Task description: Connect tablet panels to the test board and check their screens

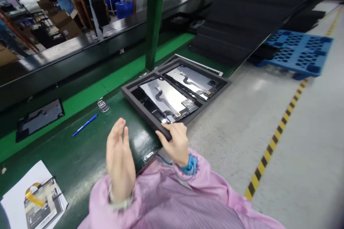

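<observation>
A black foam tray (146,114) lies on the green workbench (88,161), its right side along the bench edge. Two flat silver-and-black device panels, a nearer panel (164,94) and a farther panel (192,78), rest in its two compartments. My right hand (174,141) grips the tray's near corner, thumb on the outer wall and fingers over the rim. My left hand (120,157) is raised above the bench to the left of the tray, fingers stretched out and holding nothing. A blue pen (85,125) and a small clear-and-black piece (103,105) lie beyond it.
White paper (16,193) with a circuit part (43,204) on it lies at lower left. A dark panel (40,120) sits on the green strip. A green post (155,21) rises behind the tray. Stacked black foam trays (236,21) stand beyond; a blue pallet (301,50) is on the floor.
</observation>
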Tool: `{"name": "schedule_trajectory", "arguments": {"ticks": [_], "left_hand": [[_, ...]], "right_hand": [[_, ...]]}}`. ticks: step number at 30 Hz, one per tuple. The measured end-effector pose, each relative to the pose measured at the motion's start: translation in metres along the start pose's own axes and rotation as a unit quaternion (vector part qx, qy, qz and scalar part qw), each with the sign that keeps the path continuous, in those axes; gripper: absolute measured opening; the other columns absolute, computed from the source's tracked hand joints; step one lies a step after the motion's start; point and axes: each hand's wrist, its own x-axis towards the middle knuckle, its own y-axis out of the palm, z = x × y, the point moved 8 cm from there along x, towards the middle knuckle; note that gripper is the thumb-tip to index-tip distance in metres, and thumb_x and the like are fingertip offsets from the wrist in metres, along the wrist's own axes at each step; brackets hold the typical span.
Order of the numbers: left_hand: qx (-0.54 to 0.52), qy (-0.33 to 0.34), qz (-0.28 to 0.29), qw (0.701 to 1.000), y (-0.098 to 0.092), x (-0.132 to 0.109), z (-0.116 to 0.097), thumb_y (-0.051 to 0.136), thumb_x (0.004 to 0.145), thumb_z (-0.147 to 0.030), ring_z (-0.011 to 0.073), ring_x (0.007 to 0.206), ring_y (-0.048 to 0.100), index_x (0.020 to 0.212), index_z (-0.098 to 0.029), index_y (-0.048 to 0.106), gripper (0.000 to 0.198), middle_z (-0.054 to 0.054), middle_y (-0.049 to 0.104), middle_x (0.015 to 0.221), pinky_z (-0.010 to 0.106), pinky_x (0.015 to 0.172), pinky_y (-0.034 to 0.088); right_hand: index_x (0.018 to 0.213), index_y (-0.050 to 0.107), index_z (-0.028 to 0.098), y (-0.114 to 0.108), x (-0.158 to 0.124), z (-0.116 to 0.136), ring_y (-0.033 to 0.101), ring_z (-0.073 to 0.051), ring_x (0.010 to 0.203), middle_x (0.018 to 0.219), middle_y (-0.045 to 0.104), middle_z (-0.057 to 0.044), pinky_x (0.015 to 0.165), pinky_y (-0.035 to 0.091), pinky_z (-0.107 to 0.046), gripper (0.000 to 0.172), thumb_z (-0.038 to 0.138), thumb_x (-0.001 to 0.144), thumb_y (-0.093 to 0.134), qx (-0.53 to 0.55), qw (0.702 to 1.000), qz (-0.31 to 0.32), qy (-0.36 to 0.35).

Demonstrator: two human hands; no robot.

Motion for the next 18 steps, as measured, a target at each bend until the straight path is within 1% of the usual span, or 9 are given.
{"name": "schedule_trajectory", "arguments": {"ticks": [2, 3, 5, 7, 10, 12, 14, 16, 18], "left_hand": [[-0.046, -0.084, -0.012, 0.995, 0.03, 0.034, 0.047, 0.076, 0.075, -0.054, 0.0258, 0.141, 0.053, 0.115, -0.029, 0.06, 0.05, 0.006, 0.063, 0.135, 0.045, 0.12, 0.041], [-0.07, -0.151, 0.022, 0.986, 0.047, 0.042, 0.073, 0.079, 0.074, -0.053, 0.0275, 0.134, 0.059, 0.112, -0.025, 0.058, 0.052, 0.009, 0.065, 0.129, 0.047, 0.116, 0.045], [-0.104, -0.213, 0.066, 0.969, 0.068, 0.047, 0.107, 0.084, 0.071, -0.048, 0.0279, 0.127, 0.064, 0.113, -0.023, 0.056, 0.057, 0.011, 0.067, 0.126, 0.046, 0.111, 0.049], [-0.119, -0.216, 0.082, 0.966, 0.074, 0.044, 0.121, 0.089, 0.068, -0.042, 0.0265, 0.128, 0.063, 0.119, -0.024, 0.056, 0.064, 0.01, 0.067, 0.13, 0.043, 0.111, 0.049], [-0.127, -0.192, 0.096, 0.968, 0.074, 0.04, 0.118, 0.091, 0.065, -0.034, 0.0241, 0.136, 0.057, 0.129, -0.029, 0.056, 0.073, 0.006, 0.065, 0.139, 0.039, 0.114, 0.047], [-0.123, -0.182, 0.104, 0.97, 0.068, 0.038, 0.112, 0.089, 0.065, -0.034, 0.0242, 0.139, 0.055, 0.133, -0.031, 0.056, 0.076, 0.005, 0.064, 0.141, 0.038, 0.114, 0.047], [-0.108, -0.181, 0.088, 0.974, 0.052, 0.035, 0.106, 0.089, 0.064, -0.035, 0.0255, 0.138, 0.057, 0.136, -0.032, 0.055, 0.079, 0.004, 0.065, 0.141, 0.038, 0.114, 0.049], [-0.086, -0.198, 0.043, 0.976, 0.02, 0.027, 0.104, 0.089, 0.061, -0.038, 0.0283, 0.135, 0.06, 0.138, -0.034, 0.055, 0.084, 0.002, 0.067, 0.139, 0.04, 0.113, 0.051], [-0.047, -0.233, -0.027, 0.971, -0.03, 0.008, 0.105, 0.089, 0.056, -0.042, 0.0326, 0.131, 0.063, 0.136, -0.037, 0.058, 0.086, 0.0, 0.071, 0.133, 0.044, 0.111, 0.054]], "right_hand": [[0.109, 0.07, 0.023, 0.007, -0.018, 0.01, 0.062, -0.024, 0.084, 0.085, 0.068, -0.006, 0.086, 0.047, -0.044, 0.02, 0.035, 0.094, 0.064, 0.032, 0.999, 0.007, 0.006], [0.109, 0.071, 0.025, 0.009, -0.026, 0.012, 0.063, -0.024, 0.084, 0.084, 0.068, -0.006, 0.086, 0.048, -0.044, 0.021, 0.036, 0.093, 0.065, 0.05, 0.999, 0.012, 0.012], [0.105, 0.072, 0.026, 0.007, -0.034, 0.005, 0.065, -0.025, 0.088, 0.085, 0.068, -0.006, 0.088, 0.051, -0.045, 0.021, 0.041, 0.09, 0.065, 0.084, 0.996, 0.002, 0.035], [0.105, 0.069, 0.026, -0.007, -0.033, -0.021, 0.064, -0.027, 0.101, 0.097, 0.068, -0.008, 0.097, 0.049, -0.048, 0.025, 0.044, 0.089, 0.065, 0.102, 0.989, -0.052, 0.089], [0.125, 0.055, 0.023, -0.044, -0.021, -0.092, 0.052, -0.027, 0.125, 0.127, 0.058, -0.014, 0.11, 0.04, -0.053, 0.04, 0.047, 0.092, 0.059, 0.112, 0.951, -0.185, 0.221], [0.129, 0.047, 0.023, -0.06, -0.01, -0.143, 0.056, -0.025, 0.118, 0.126, 0.057, -0.013, 0.103, 0.047, -0.052, 0.05, 0.053, 0.09, 0.058, 0.148, 0.913, -0.225, 0.306], [0.12, 0.049, 0.022, -0.065, 0.001, -0.182, 0.064, -0.022, 0.097, 0.107, 0.062, -0.008, 0.089, 0.055, -0.046, 0.053, 0.06, 0.085, 0.058, 0.206, 0.88, -0.22, 0.366], [0.108, 0.054, 0.022, -0.063, 0.009, -0.201, 0.066, -0.02, 0.084, 0.095, 0.064, -0.004, 0.081, 0.057, -0.041, 0.054, 0.066, 0.079, 0.061, 0.263, 0.854, -0.207, 0.397], [0.102, 0.057, 0.022, -0.059, 0.009, -0.198, 0.068, -0.021, 0.085, 0.093, 0.068, -0.004, 0.081, 0.059, -0.039, 0.054, 0.069, 0.075, 0.062, 0.307, 0.836, -0.202, 0.408]]}}
